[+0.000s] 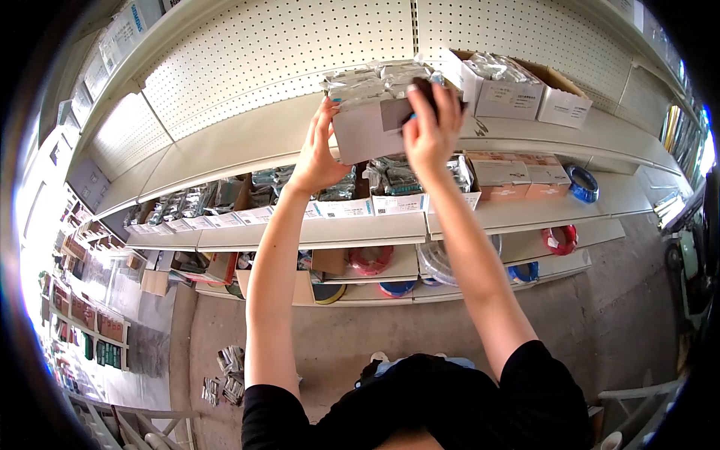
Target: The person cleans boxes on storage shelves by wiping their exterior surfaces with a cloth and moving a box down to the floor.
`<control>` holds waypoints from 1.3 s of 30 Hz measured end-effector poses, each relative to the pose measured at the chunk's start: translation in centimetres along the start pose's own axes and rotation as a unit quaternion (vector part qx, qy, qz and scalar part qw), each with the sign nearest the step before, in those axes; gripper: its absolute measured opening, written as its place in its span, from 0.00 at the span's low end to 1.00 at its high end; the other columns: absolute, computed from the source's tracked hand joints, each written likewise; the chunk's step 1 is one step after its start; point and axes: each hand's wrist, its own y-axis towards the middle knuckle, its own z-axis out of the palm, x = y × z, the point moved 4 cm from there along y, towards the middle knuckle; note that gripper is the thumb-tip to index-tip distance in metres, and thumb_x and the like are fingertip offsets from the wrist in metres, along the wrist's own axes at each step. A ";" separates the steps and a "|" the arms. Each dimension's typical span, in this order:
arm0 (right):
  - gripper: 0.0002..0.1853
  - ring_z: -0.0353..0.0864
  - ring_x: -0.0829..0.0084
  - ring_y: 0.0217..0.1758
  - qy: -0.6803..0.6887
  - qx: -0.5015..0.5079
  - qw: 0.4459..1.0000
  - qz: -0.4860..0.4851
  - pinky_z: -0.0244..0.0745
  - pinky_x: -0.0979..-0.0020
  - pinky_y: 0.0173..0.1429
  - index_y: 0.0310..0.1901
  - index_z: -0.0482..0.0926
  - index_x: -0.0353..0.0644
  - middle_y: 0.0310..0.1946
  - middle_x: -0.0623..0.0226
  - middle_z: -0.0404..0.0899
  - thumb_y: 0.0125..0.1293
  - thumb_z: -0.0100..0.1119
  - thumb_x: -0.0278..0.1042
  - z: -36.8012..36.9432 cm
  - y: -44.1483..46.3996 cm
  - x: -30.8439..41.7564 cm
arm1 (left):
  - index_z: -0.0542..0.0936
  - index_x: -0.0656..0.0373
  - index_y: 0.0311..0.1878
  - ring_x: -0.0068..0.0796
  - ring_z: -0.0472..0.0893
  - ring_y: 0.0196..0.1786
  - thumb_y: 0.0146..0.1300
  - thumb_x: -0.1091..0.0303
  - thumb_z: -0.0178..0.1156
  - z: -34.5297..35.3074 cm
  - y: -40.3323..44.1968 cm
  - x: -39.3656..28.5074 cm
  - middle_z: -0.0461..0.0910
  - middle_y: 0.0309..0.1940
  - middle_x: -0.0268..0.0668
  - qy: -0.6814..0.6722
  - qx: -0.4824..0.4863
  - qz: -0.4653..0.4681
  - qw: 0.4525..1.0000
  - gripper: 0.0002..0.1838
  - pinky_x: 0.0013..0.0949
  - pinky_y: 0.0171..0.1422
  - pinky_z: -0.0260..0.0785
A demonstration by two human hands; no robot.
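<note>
A white box (360, 137) filled with silvery plastic-wrapped packets (367, 81) is at the upper shelf, its front tilted. My left hand (319, 154) is against the left side of this box, thumb apart from the fingers. Across its right front corner is my right hand (433, 135), its fingers curled round a dark object (426, 94) that is blurred and partly hidden. A grey patch (394, 114) shows on the box front beside that hand.
Two open white boxes (510, 94) stand on the upper shelf (232, 139) at right. Below are a row of packet-filled boxes (337, 209), brown cartons (501, 178) and a blue coil (583, 184). Red coils lie lower. Loose packets (232, 364) lie on the floor.
</note>
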 end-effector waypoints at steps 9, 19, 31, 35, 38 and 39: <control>0.29 0.67 0.49 0.62 0.075 -0.008 0.996 0.040 0.65 0.54 0.64 0.61 0.71 0.46 0.62 0.50 0.67 0.55 0.52 0.18 -2.1 0.6 -5.3 | 0.44 0.60 0.74 0.57 0.52 0.74 0.44 0.74 0.70 0.6 -0.3 -0.3 0.46 0.73 0.55 0.154 -0.029 0.063 0.986 0.57 0.63 0.70 0.54; 0.27 0.64 0.47 0.67 0.042 -0.012 0.999 -0.027 0.56 0.48 0.70 0.57 0.77 0.49 0.64 0.56 0.67 0.53 0.55 0.22 -1.2 -1.1 -1.7 | 0.52 0.66 0.71 0.58 0.49 0.74 0.43 0.73 0.66 1.2 0.4 -3.8 0.51 0.70 0.55 0.389 0.036 -0.013 0.920 0.50 0.66 0.73 0.44; 0.20 0.66 0.50 0.68 0.055 0.064 0.991 -0.105 0.55 0.39 0.68 0.57 0.78 0.55 0.64 0.60 0.69 0.62 0.53 0.39 1.7 -4.2 7.1 | 0.60 0.67 0.65 0.57 0.61 0.66 0.45 0.77 0.62 0.3 0.7 -3.0 0.62 0.61 0.53 0.257 -0.006 0.067 0.964 0.40 0.48 0.68 0.63; 0.28 0.64 0.51 0.69 0.004 0.103 0.985 -0.138 0.55 0.38 0.68 0.60 0.75 0.60 0.66 0.61 0.65 0.55 0.62 0.33 0.1 -2.8 3.0 | 0.61 0.65 0.65 0.56 0.63 0.65 0.41 0.75 0.66 -0.1 0.9 -2.8 0.63 0.60 0.52 0.237 0.011 0.062 0.969 0.42 0.49 0.69 0.62; 0.32 0.62 0.50 0.70 0.000 0.067 0.994 -0.083 0.54 0.37 0.69 0.62 0.73 0.59 0.66 0.60 0.64 0.51 0.61 0.27 -1.0 -1.6 -1.4 | 0.62 0.65 0.64 0.56 0.64 0.64 0.42 0.76 0.65 0.1 1.0 -2.8 0.63 0.59 0.52 0.238 -0.005 0.071 0.969 0.41 0.48 0.68 0.62; 0.32 0.63 0.50 0.69 -0.023 0.060 0.995 -0.078 0.57 0.40 0.69 0.62 0.73 0.57 0.66 0.58 0.64 0.53 0.59 0.26 -1.3 -1.4 -2.5 | 0.62 0.65 0.64 0.56 0.64 0.64 0.42 0.76 0.64 0.1 1.0 -2.8 0.63 0.59 0.52 0.240 -0.007 0.074 0.968 0.41 0.48 0.68 0.62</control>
